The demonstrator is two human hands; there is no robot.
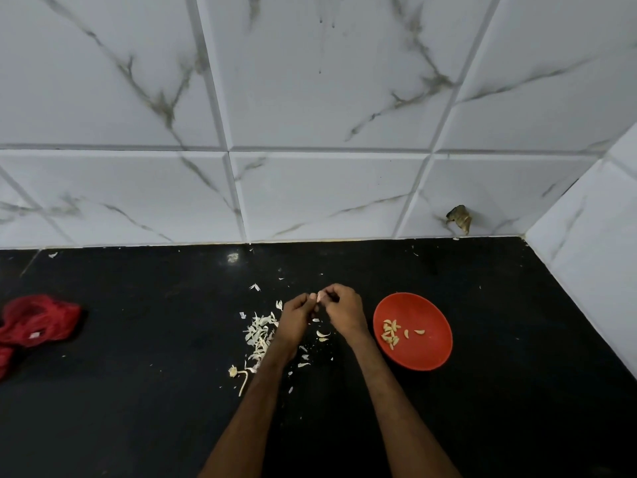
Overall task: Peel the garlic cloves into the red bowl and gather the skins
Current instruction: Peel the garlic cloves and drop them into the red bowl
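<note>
Black counter [482, 426] under marble tile: left hand [296, 315] and right hand [344, 310] both pinch one garlic clove [319, 297] between fingertips, red bowl [413, 331] just right of grip, skins [260, 334] just left; clove looks light, firm, slippery once bare — best pinched at ends.

Red cloth [34, 320] cut off at left edge, clove [319, 297] mostly hidden by fingers [332, 292], skins [258, 334] partly under left arm [265, 377]

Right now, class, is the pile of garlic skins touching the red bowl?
Apart. The head view shows the skin pile left of the left hand, the red bowl right of the right hand, black counter between.
</note>
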